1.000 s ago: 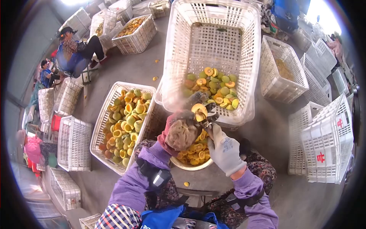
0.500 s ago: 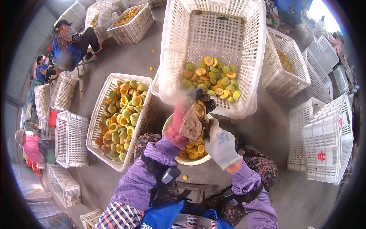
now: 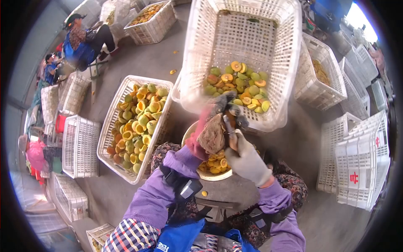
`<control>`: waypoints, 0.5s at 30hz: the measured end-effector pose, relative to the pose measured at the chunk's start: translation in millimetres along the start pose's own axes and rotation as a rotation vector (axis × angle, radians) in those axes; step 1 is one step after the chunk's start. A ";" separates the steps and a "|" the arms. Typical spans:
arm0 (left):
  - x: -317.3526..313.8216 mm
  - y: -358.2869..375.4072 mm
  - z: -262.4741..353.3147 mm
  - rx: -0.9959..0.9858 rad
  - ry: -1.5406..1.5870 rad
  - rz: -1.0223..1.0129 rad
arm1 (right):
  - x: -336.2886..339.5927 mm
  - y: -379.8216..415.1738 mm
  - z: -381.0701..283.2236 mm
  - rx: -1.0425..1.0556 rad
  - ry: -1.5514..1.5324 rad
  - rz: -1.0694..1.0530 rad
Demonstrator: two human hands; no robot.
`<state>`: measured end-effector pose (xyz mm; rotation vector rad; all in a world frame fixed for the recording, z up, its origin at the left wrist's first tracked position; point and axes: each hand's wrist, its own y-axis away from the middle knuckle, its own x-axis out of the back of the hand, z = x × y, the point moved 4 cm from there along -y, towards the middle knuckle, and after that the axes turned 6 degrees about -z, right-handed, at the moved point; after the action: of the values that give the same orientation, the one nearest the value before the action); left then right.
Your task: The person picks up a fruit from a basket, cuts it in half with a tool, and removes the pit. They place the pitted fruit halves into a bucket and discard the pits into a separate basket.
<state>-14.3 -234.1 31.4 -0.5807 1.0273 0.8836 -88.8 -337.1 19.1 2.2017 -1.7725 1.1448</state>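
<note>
Head view of a seated person working over a round bowl [image 3: 210, 174] of yellow fruit halves held at lap level. The left hand [image 3: 212, 132], in a worn pink-and-brown glove, is raised above the bowl with its fingers [image 3: 222, 103] curled closed around a fruit; the fruit itself is almost wholly hidden by the glove, so its state cannot be told. The right hand [image 3: 247, 161], in a pale grey glove, is just beside and touching the left, its fingers closed around the handle of a small knife [image 3: 230, 130] whose blade points up toward the left hand's grip. Both forearms wear purple sleeves. Directly beyond the hands stands a large white crate [image 3: 285, 67], tilted toward the person, with green and orange fruit halves [image 3: 239, 86] gathered at its near end. To the person's left lies a second white crate [image 3: 110, 130] filled with whole and halved green-yellow fruit. One stray fruit piece [image 3: 204, 193] lies below the bowl. Empty white crates [image 3: 361, 159] are stacked to the right, and further crates stand on the concrete floor [image 3: 142, 63] at left and rear. Two other people [image 3: 82, 42] sit at the far left, well apart from the worker.
</note>
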 end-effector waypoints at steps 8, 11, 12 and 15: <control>18.9 -11.4 20.2 -0.156 -0.381 0.014 | 15.9 -5.9 -13.3 -0.810 -0.758 -0.450; 49.2 -5.3 71.7 -0.269 -0.587 0.261 | -0.7 13.1 18.9 -0.239 0.056 -0.381; 40.7 10.0 92.2 -0.251 -0.511 0.194 | -15.2 34.0 40.8 -0.300 0.363 -0.493; 74.3 55.3 166.9 -0.436 -1.324 0.360 | -38.8 48.1 38.4 -0.310 0.778 -0.738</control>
<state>36.7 -50.2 33.5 -0.0559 -0.2954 1.4998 -113.8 -340.7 -49.2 1.6269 -0.6751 1.1719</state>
